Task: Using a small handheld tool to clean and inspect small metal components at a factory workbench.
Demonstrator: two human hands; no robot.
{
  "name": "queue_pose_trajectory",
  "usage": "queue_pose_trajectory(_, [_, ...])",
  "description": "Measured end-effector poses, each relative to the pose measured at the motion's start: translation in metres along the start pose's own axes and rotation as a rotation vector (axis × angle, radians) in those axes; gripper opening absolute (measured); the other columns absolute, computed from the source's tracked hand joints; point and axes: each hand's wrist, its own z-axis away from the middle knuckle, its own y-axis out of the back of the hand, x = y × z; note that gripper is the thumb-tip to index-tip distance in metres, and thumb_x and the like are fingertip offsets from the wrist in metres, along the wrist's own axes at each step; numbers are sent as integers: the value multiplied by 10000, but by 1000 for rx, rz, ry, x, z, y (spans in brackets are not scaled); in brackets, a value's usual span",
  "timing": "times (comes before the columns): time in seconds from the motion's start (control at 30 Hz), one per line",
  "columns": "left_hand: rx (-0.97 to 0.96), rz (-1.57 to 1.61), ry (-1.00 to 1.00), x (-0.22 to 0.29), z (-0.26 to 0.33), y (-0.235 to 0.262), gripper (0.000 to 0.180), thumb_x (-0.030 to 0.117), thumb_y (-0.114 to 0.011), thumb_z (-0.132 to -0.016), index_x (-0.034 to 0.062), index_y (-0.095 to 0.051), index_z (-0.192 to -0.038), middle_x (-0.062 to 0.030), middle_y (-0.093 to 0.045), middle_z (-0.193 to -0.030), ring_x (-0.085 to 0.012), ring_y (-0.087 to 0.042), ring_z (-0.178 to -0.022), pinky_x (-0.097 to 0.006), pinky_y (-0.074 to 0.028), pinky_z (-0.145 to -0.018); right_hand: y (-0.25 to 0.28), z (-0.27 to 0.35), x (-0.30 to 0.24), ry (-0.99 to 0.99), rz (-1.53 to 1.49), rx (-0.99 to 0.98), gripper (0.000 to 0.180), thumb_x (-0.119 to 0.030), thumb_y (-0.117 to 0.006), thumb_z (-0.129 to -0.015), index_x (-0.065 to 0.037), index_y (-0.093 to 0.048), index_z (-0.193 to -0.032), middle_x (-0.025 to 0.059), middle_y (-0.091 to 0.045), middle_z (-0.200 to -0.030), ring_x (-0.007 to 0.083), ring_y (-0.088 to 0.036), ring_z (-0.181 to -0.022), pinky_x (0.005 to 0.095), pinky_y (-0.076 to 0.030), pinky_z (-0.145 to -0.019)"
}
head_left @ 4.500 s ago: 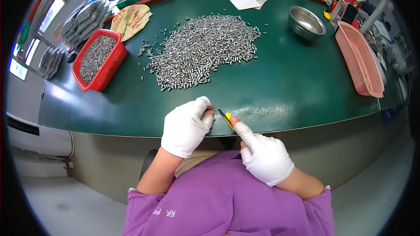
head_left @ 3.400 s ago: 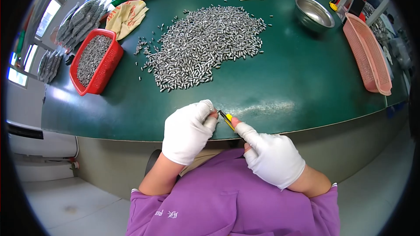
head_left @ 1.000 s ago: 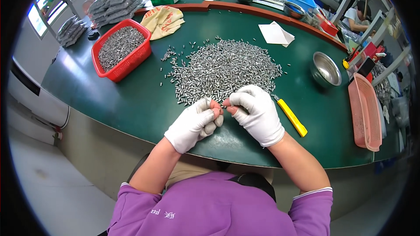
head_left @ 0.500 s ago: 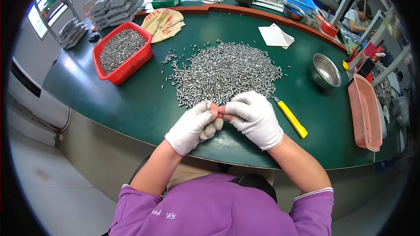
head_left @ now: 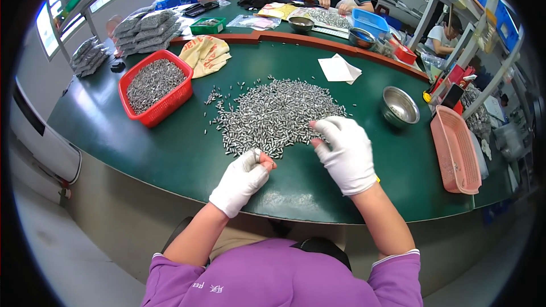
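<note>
Head view: red basket (head_left: 170,102) holds small metal parts; steel bowl (head_left: 400,106) sits nearby.

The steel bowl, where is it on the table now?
In the head view the steel bowl stands on the person's right side, between the pile of small metal parts and the pink tray.

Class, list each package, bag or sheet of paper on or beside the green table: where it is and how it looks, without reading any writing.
Clear bags of grey parts: stacked at the far left end, flat and shiny.
White paper: far side of the table, folded, plain.
Yellow cloth bag: right of the red basket, crumpled, red markings.
No screens visible.
</note>
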Motion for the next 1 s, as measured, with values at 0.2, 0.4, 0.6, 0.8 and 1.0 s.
queue_pose_trajectory(0.2, [183,-1019,-421,-8,24,-6,66,112,-675,-838,66,-651,-879,-122,-632,-705,-235,-633,-619,-311,-506,-614,40,50,27,-326,310,-127,376,-224,-757,-756,-114,-665,-1104,86,-639,-1042,277,-613,-950,390,-513,-830])
queue_pose_trajectory(0.4, [182,-1200,-480,-7,24,-13,89,162,-690,-813,100,-634,-846,-100,-644,-708,-298,-640,-668,-382,-500,-604,21,79,38,-539,365,-180,307,-267,-748,-776,-107,-676,-1027,101,-623,-996,297,-608,-906,411,-518,-804])
queue_pose_trajectory(0.6, [177,-1193,-435,-11,24,-13,84,134,-689,-813,94,-652,-877,-108,-655,-735,-292,-644,-676,-364,-505,-613,15,85,39,-574,209,-12,221,-211,-676,-862,-59,-631,-1016,119,-646,-983,319,-623,-873,410,-519,-779])
queue_pose_trajectory(0.8, [131,-1179,-398,-7,27,-13,70,98,-683,-810,77,-657,-872,-111,-663,-756,-274,-642,-662,-339,-505,-615,47,115,-48,-799,-709,-216,411,-339,-499,-1005,12,-519,-1218,86,-628,-738,171,-617,-640,304,-507,-648])
queue_pose_trajectory(1.0, [113,-1127,-335,-6,31,-12,78,68,-690,-797,68,-659,-868,-92,-650,-729,-214,-620,-606,-297,-494,-593,30,131,-86,-517,-313,-474,578,-189,-593,-895,-88,-420,-1437,174,-673,-894,368,-646,-718,462,-533,-667])
